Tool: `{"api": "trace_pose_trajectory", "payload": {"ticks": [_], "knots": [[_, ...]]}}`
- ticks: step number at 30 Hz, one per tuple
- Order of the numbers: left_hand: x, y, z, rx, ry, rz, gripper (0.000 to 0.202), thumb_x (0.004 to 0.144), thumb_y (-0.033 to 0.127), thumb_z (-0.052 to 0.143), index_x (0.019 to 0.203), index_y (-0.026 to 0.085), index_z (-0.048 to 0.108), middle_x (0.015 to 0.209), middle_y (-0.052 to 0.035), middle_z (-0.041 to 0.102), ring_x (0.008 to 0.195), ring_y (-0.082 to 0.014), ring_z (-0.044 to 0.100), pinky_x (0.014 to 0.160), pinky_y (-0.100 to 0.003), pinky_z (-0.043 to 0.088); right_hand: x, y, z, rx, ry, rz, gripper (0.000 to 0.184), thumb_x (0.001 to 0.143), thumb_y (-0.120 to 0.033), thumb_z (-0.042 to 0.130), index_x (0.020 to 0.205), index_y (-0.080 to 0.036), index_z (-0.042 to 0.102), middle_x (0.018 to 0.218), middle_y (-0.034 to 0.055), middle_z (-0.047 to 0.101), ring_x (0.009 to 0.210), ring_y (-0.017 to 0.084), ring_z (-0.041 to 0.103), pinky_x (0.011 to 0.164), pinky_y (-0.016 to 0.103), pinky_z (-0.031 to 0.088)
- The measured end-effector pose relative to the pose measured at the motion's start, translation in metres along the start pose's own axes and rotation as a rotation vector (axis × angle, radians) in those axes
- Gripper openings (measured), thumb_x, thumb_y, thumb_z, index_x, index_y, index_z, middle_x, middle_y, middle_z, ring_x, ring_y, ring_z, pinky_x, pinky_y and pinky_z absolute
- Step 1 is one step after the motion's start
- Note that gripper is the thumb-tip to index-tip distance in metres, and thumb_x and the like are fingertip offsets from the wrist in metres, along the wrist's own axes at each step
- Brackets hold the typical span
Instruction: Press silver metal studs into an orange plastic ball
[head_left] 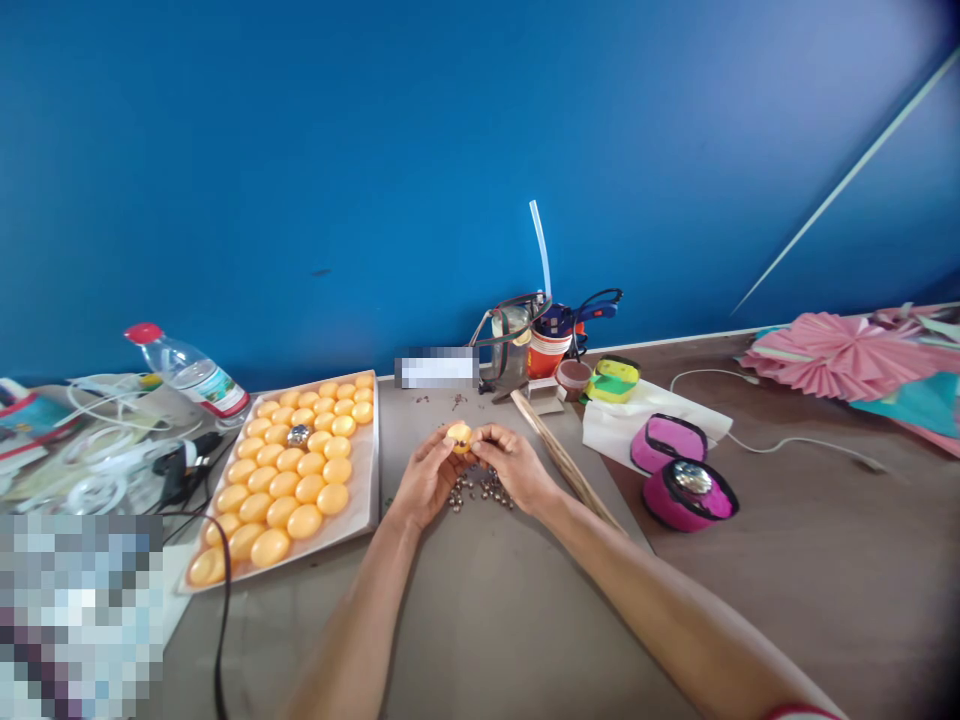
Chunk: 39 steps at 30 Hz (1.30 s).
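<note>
1. A blue wall (375, 150) fills the upper half of my view, from nine o'clock round to three.
2. The grey-brown tabletop (487, 620) runs below it, and both forearms reach in from six o'clock.
3. A flat tray (369, 505) lies at nine o'clock from the hands, just beside the left one. It holds rows of yellow balls and one ball covered in silver studs (298, 435).
4. Folded pink paper fans (840, 345) are piled at two o'clock, well away from the hands.
5. My left hand (426, 480) and right hand (517, 468) meet at the centre of the view, low over the tabletop.
6. Two round pink pouches (690, 495) sit at three o'clock from the right hand, with a bundle of thin sticks (562, 460) lying between.
7. A water bottle (191, 378) lies tilted at ten o'clock, behind the tray.
8. A red paper cup (549, 352) stuffed with tools stands at twelve o'clock, against the wall.
9. A small heap of dark beads (480, 490) lies on the tabletop right under the hands.
10. The yellow ball (459, 436) sits between the two hands. The fingers of both hands are closed on it, the left from nine o'clock and the right from three.
</note>
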<state>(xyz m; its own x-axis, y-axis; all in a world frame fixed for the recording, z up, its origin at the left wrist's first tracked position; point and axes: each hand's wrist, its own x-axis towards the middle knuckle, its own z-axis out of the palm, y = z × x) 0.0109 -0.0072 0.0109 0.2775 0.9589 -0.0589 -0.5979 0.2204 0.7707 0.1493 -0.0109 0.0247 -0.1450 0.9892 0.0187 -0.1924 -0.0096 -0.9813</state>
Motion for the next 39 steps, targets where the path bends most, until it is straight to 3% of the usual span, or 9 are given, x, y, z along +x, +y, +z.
{"api": "trace_pose_trajectory", "payload": {"ticks": [19, 32, 39], "knots": [[-0.001, 0.002, 0.002, 0.031, 0.018, 0.003, 0.027, 0.075, 0.025, 0.065, 0.100, 0.015, 0.063, 0.084, -0.0053, 0.067, 0.069, -0.0146, 0.061, 0.075, -0.033, 0.047, 0.000, 0.001, 0.000, 0.058, 0.000, 0.029, 0.012, 0.069, -0.029, 0.060, 0.068, -0.018, 0.055, 0.059, -0.0038, 0.053, 0.055, 0.010, 0.041, 0.057, 0.024, 0.032], [-0.005, 0.001, 0.007, 0.099, 0.018, 0.039, 0.029, 0.074, 0.028, 0.066, 0.101, 0.016, 0.063, 0.085, -0.0047, 0.067, 0.071, -0.0150, 0.060, 0.074, -0.031, 0.045, 0.002, 0.005, -0.002, 0.015, 0.070, 0.043, 0.011, 0.065, -0.027, 0.061, 0.066, -0.017, 0.055, 0.056, -0.0041, 0.053, 0.053, 0.010, 0.045, 0.054, 0.024, 0.034], [-0.006, -0.002, 0.013, 0.101, 0.063, 0.046, 0.029, 0.072, 0.026, 0.069, 0.098, 0.016, 0.065, 0.086, -0.0035, 0.067, 0.073, -0.0145, 0.061, 0.075, -0.030, 0.045, 0.004, 0.005, -0.001, 0.022, 0.120, 0.070, 0.019, 0.062, -0.031, 0.066, 0.065, -0.018, 0.052, 0.055, -0.0045, 0.052, 0.052, 0.010, 0.044, 0.051, 0.023, 0.032]]}}
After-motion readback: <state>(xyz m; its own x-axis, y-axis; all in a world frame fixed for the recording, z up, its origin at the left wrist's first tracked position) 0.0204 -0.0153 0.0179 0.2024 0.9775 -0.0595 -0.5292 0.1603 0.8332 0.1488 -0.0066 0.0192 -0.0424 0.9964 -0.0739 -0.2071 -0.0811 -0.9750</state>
